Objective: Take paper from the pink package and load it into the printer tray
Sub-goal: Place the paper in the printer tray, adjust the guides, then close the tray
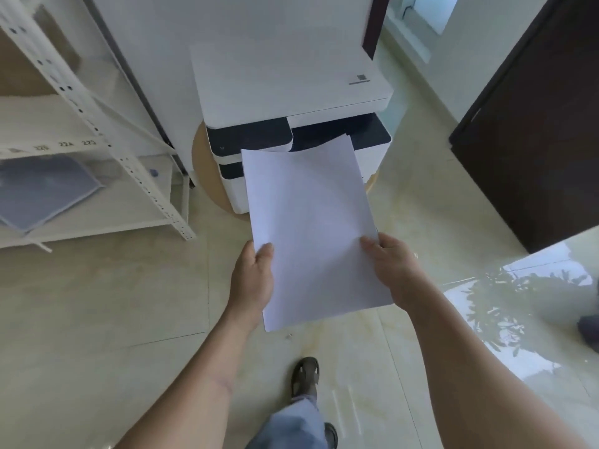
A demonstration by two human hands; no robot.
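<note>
A thin stack of white paper [311, 228] is held flat in front of me, its far edge over the front of the printer. My left hand [254, 280] grips the stack's near left edge with the thumb on top. My right hand [393, 267] grips the near right edge the same way. The white and dark blue printer [291, 92] stands low on a round wooden stand [198, 163], partly hidden by the paper. Its tray is hidden behind the sheets. No pink package is in view.
A white metal shelf rack [97, 131] with a blue folder [42, 189] stands to the left. A dark door [534, 118] is at the right. Glossy tiled floor [97, 303] lies below, with my sandalled foot [304, 375] on it.
</note>
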